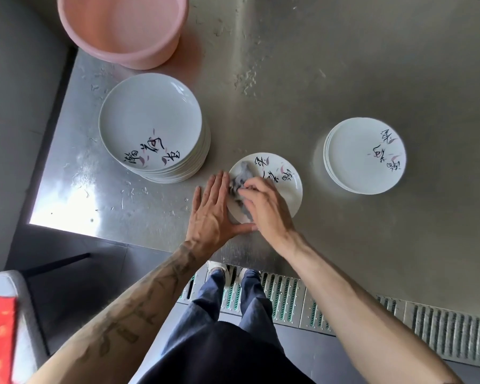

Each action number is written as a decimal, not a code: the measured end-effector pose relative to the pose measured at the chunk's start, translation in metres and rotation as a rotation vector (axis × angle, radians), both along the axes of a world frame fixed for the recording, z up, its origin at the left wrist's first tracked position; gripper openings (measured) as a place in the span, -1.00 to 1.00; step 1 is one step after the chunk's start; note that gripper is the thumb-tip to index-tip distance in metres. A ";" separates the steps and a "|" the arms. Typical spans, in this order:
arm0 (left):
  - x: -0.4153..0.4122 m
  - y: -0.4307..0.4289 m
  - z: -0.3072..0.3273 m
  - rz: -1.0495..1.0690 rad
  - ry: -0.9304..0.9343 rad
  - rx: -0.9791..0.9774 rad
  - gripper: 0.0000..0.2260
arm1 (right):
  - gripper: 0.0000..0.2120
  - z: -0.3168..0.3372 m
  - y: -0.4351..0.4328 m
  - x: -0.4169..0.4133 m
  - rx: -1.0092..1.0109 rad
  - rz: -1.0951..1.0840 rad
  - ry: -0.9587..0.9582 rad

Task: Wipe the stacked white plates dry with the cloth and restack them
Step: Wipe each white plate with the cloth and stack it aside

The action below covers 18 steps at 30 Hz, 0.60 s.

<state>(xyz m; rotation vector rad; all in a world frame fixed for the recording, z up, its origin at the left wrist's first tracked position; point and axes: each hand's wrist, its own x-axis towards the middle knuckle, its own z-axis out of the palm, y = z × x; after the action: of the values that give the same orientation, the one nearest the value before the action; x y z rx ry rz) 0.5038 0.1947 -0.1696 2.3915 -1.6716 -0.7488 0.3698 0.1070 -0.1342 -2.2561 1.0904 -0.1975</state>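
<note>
A single white plate [286, 180] with black brush writing is in front of me near the steel table's front edge. My left hand [212, 210] holds its left rim, fingers spread along the edge and thumb under the near side. My right hand [263, 202] presses a crumpled grey cloth [243, 176] onto the plate's left half. A tall stack of the same plates [150, 123] stands to the left. A short stack [366, 155] stands to the right.
A pink plastic basin [122, 26] sits at the back left of the steel table [344, 65]. The table's left edge and corner lie beside the tall stack. Below the front edge are floor drain grates [283, 300] and my feet.
</note>
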 end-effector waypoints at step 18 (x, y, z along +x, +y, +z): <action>-0.003 -0.003 -0.002 -0.026 -0.053 0.052 0.21 | -0.79 -0.002 0.018 -0.005 0.035 0.040 -0.012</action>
<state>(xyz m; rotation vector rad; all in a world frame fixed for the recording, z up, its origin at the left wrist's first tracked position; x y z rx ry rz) 0.5004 0.1921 -0.1716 2.4492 -1.7277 -0.7487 0.3651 0.1250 -0.1360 -2.2409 1.0336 -0.1744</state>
